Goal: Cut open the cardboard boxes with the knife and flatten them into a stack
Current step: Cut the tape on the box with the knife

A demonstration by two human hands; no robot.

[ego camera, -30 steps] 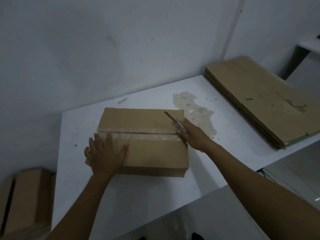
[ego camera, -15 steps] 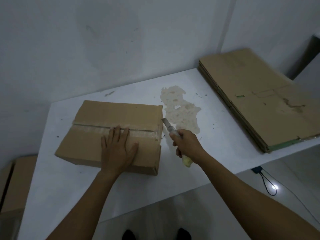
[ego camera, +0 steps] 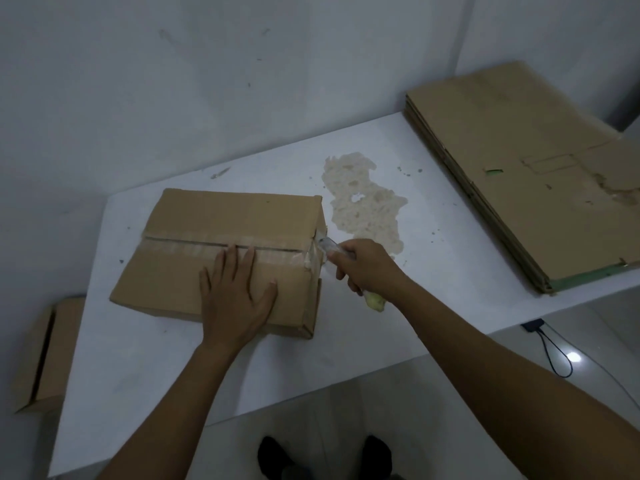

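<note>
White table [ego camera: 138,358] | left hand [ego camera: 235,303] flat on box [ego camera: 225,216], fingers [ego camera: 229,268] straight | right hand [ego camera: 367,268] grips knife [ego camera: 325,244] at box end

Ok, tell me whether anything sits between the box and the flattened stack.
Nothing solid does. The table between box and stack shows only a flat peeled patch and small specks. The right hand, gripping the knife, is at the box's end facing the stack.

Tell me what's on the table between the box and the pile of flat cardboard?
Head view: a blotchy beige patch on the white table, plus small specks. Nearer the box, the right hand grips the knife.
</note>
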